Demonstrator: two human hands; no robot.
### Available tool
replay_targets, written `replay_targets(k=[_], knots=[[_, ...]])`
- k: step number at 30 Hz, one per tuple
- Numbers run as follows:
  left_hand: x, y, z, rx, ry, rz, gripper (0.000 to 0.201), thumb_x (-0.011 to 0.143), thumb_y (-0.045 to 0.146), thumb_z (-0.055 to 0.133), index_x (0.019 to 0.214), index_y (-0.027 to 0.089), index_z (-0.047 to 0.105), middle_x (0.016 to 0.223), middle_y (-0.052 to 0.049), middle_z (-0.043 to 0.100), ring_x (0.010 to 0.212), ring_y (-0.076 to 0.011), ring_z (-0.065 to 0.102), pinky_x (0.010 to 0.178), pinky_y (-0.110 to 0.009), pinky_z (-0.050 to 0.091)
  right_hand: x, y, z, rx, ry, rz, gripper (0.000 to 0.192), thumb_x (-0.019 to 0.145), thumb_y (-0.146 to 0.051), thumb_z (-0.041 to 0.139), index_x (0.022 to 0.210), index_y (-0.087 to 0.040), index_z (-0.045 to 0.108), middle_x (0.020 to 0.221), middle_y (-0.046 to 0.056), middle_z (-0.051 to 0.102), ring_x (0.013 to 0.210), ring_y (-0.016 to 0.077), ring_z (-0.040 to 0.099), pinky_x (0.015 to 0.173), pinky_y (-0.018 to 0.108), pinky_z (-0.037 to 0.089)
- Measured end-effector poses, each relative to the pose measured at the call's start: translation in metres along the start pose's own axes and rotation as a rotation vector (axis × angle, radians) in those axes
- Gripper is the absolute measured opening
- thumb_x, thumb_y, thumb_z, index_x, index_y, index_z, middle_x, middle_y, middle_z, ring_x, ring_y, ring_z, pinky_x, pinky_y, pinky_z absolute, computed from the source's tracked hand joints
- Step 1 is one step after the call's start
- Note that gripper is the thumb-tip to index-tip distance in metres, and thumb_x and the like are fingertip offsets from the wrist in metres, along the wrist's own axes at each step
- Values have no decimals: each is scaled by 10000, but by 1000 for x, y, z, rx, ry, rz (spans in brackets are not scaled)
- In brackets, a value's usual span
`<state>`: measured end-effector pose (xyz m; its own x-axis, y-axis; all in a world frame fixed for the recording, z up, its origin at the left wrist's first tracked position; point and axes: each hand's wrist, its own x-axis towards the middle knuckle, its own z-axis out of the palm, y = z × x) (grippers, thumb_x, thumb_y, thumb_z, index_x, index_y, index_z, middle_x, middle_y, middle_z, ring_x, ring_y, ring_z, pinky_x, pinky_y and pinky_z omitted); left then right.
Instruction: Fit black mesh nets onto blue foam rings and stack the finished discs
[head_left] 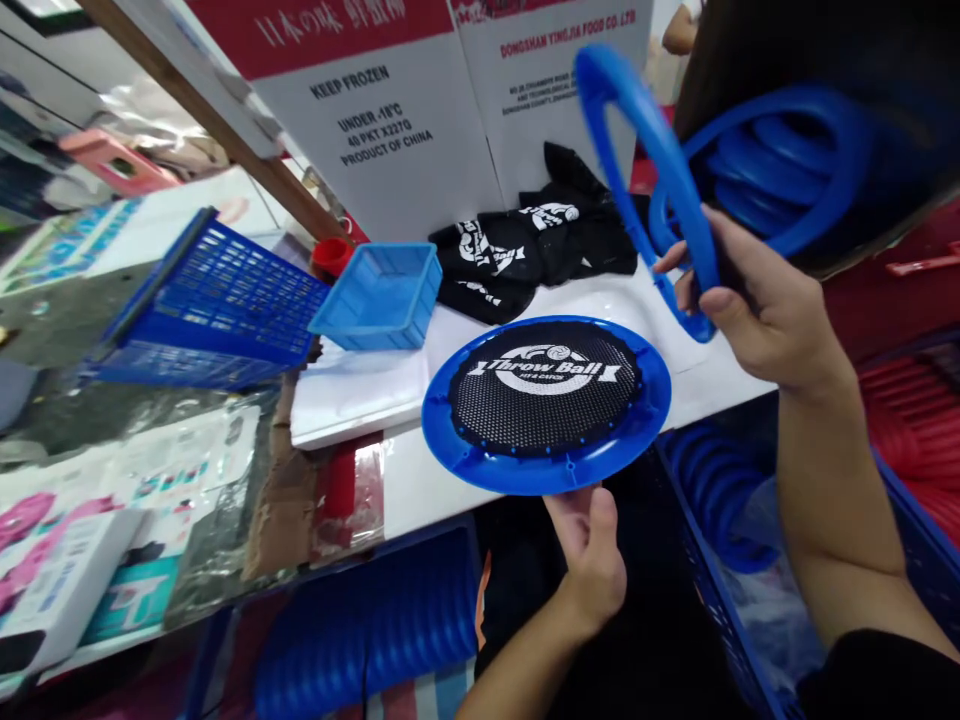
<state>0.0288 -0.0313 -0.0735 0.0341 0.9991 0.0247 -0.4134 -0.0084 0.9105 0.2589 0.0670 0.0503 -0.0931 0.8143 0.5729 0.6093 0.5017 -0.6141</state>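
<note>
My left hand (592,565) grips the near edge of a blue throw-ball disc (544,470). Black mesh (540,425) printed with a white "Throw Ball" logo fills the disc's middle, and the disc is held over the white tabletop. Up at the right, my right hand (772,300) pinches a plain blue plastic ring (637,95), tilted nearly on edge, its centre see-through. Behind the ring, more blue rings (780,170) sit in a dark container. Black printed mesh pieces (510,250) lie piled beyond the disc, against a white carton.
A light blue tray (382,300) and a blue basket (217,310) stand to the left. The white carton (405,130) rises at the back. Stacked blue rings (375,630) are under the table, and a blue crate (697,570) with more rings is at lower right, beside red rings (915,430).
</note>
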Motion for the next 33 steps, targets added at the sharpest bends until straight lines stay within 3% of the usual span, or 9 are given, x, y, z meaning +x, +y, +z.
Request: replay_targets(k=[4,7,14,19,22,25,28,33], knots=[[19,16,26,-139,11,51,499,997,512,705,1466,410,570,1529,-38,633,1383,-242,629,1196,-441,506,-3,-26,-13,120,-200,4,583,1037,-474,654,1586,-317,537,1376,83,710,1104,271,742,990,437,642],[30,30,35,-186,-14,152,477,981,437,753,1438,422,616,1411,-18,717,1342,-227,658,1184,-416,518,3,-36,-18,248,-249,15,559,1026,-476,673,1548,-296,587,1323,96,744,1074,262,760,942,400,662],[21,43,21,-196,-50,248,477,1001,407,725,1468,402,627,1192,-32,802,1065,-212,769,1051,-395,607,17,-67,-35,114,-394,-30,484,992,-447,735,1451,-301,687,1291,68,770,1145,258,757,1002,339,630],[8,48,15,-233,-47,205,490,1020,410,695,1498,441,590,1279,-28,780,1135,-211,756,1052,-378,607,15,-88,-25,115,-558,-239,556,1041,-342,681,1578,-287,548,1341,86,743,1216,228,717,1074,336,576],[3,53,14,-247,-50,191,490,1027,412,682,1508,420,587,1328,-42,761,1183,-224,743,1082,-391,597,9,-97,-12,114,-586,-291,573,1078,-300,611,1632,-281,462,1377,102,720,1255,230,678,1089,384,565],[0,57,13,-272,-105,178,484,1038,388,668,1515,408,586,1351,-53,751,1215,-232,734,1115,-410,583,3,-100,-6,130,-573,-272,558,1084,-314,602,1625,-273,473,1359,103,721,1253,238,660,1067,398,575],[-1,59,12,-308,-185,158,462,1048,370,653,1504,418,592,1352,-54,751,1224,-238,734,1120,-436,585,-1,-102,-6,163,-562,-240,553,1078,-332,619,1614,-282,491,1351,93,725,1251,236,654,1070,405,569],[-1,65,17,-324,-185,124,435,1044,424,652,1473,364,616,1265,-77,778,1232,-245,728,1124,-445,587,-7,-106,-11,179,-583,-221,541,1085,-339,601,1612,-285,493,1352,101,726,1230,245,664,1055,428,569]])
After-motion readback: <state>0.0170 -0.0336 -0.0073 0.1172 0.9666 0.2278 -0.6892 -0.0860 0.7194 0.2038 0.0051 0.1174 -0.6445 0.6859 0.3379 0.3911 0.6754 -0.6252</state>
